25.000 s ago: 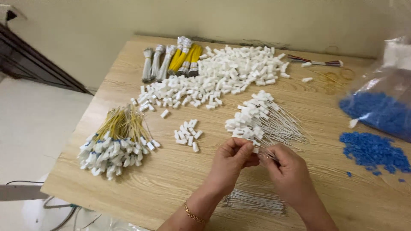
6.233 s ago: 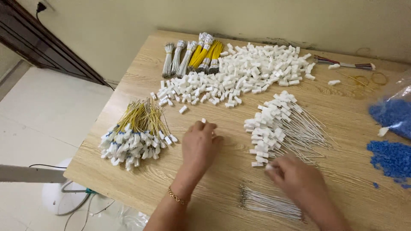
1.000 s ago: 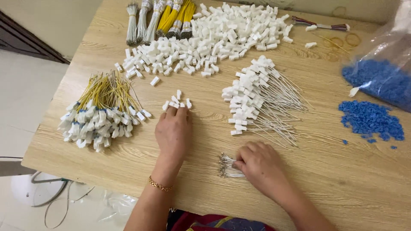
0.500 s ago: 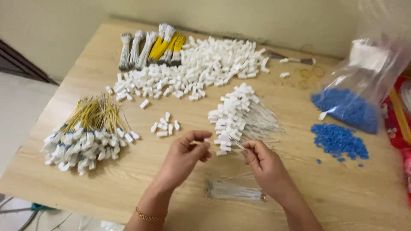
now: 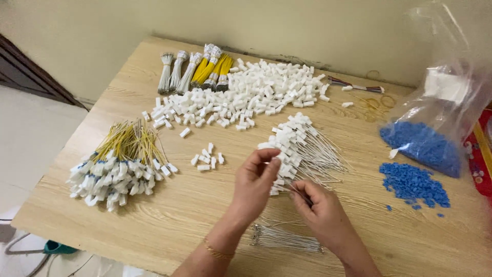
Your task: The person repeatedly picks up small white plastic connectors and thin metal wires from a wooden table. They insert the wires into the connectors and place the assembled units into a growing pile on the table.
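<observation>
Held between both hands above the tabletop (image 5: 154, 225): a thin white wire (image 5: 294, 189), hard to make out against the skin. Left hand (image 5: 254, 180) pinched at thumb and fingertips, seemingly on a small white connector, though too small to tell for sure. Right hand (image 5: 322, 209) closed on the wire's near end, fingers curled.

Just behind the hands, a pile of white-wired connectors (image 5: 297, 149), partly hidden by the left fingers. Below, a loose bundle of bare white wires (image 5: 287, 239). Near left, a few stray white housings (image 5: 207, 159); further left, a yellow-wired heap (image 5: 119, 163). At the far edge, a broad spread of white housings (image 5: 246, 95) and tied wire bundles (image 5: 197, 71). To the right, blue pellets (image 5: 412, 182) and a clear bag (image 5: 435, 123), cut off by the frame.
</observation>
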